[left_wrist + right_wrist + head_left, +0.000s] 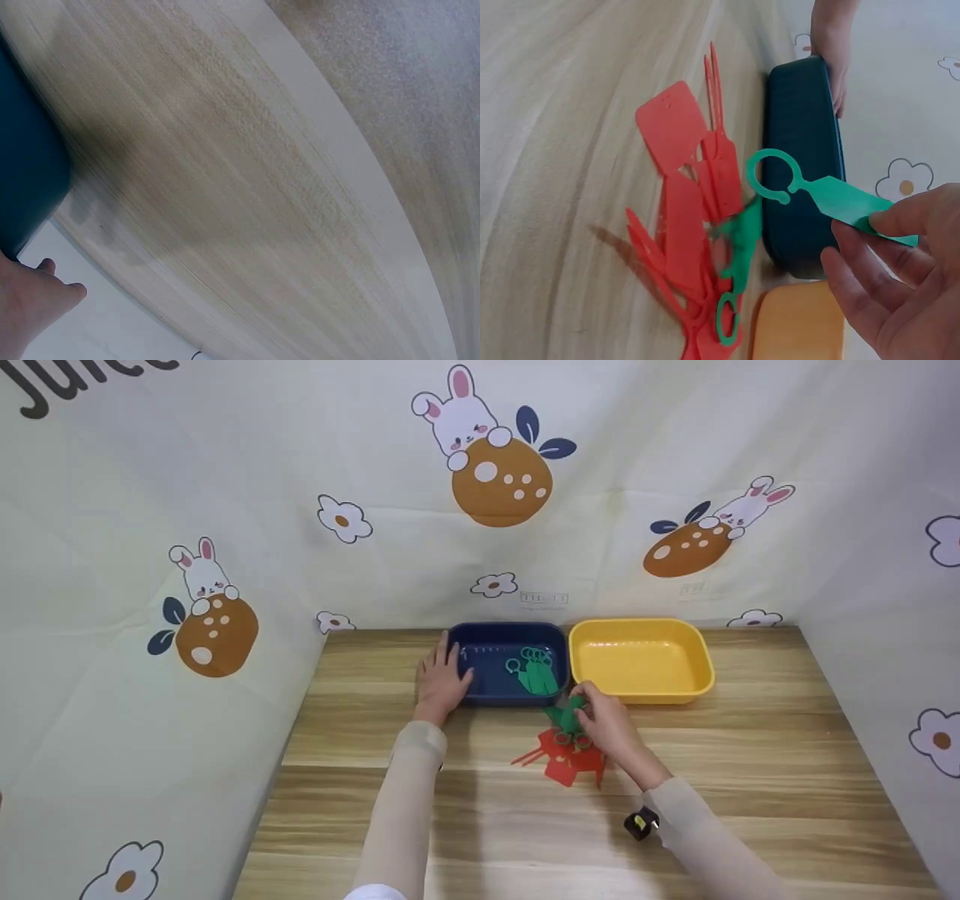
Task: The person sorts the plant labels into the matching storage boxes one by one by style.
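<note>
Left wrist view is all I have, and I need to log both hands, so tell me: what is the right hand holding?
Observer: The right hand pinches a green tag with a ring-like hook at one end.
Operator: Thanks. I only see an outer wall of the blue tray. What lies inside it?
Observer: Several other green tags, grouped toward the tray's right side in the head view.

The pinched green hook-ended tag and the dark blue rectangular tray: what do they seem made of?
Flat green hook-ended tag: probably thin plastic, smooth, slightly shiny; colour is uniform, edges clean. Dark blue rectangular tray: likely moulded plastic, semi-gloss, with rounded corners and small highlights inside.
</note>
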A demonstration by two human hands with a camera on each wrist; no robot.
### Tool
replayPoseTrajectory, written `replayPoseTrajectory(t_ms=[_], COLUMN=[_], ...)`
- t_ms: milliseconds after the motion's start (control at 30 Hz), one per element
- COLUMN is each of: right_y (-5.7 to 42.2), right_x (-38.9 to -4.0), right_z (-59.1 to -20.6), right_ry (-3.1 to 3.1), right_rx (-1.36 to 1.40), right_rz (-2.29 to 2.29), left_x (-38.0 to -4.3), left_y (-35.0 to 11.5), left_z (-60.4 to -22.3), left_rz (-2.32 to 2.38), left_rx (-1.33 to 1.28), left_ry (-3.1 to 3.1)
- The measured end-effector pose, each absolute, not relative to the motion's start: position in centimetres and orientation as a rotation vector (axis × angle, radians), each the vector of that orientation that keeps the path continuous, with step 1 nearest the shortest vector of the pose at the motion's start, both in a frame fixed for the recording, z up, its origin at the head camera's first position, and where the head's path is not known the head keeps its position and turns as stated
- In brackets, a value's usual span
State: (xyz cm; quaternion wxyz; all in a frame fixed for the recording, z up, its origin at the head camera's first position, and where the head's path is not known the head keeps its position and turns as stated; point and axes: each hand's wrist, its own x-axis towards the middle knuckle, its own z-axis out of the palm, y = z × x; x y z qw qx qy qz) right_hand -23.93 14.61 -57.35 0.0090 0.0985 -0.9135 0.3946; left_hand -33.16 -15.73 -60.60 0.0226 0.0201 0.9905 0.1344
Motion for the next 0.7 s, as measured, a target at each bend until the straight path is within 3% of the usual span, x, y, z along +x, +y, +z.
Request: replayPoseTrajectory(t_ms=[700], right_y=[14.8], right_x=[-25.0], right_z=[-56.2], right_ry=[-2.785], right_rx=[0.255], right_rz=[1.395], left_x=[-33.0], left_y=[-15.7], left_z=[-60.3], left_rz=[0.419], left_rx=[0.047], left_ry=[3.056])
